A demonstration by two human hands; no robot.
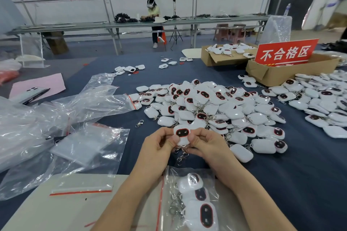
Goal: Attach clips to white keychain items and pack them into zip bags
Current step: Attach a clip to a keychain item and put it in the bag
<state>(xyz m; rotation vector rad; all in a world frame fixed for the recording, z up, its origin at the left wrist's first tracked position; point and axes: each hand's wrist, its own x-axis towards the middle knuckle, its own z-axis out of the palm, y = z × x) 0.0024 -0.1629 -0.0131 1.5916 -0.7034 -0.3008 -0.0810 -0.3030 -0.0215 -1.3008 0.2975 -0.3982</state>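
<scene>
My left hand [159, 144] and my right hand [204, 143] together pinch one white keychain item [181, 134] with a dark, red-rimmed face, held over the blue table. Its metal clip and chain [182, 155] dangle below the item between my hands. Close to me lies a zip bag [189, 199] with a red strip, holding several white items and their clips. A big pile of white keychain items [210, 105] sits just beyond my hands. A loose metal clip [139, 123] lies on the cloth to the left.
Empty zip bags [82, 142] and crumpled plastic [28, 124] cover the left side. A flat zip bag [82, 187] lies on a beige board near me. Cardboard boxes [272, 73] with a red sign [285, 52] stand at the back right beside another pile [323, 99]. A phone and pen [32, 93] rest on pink paper.
</scene>
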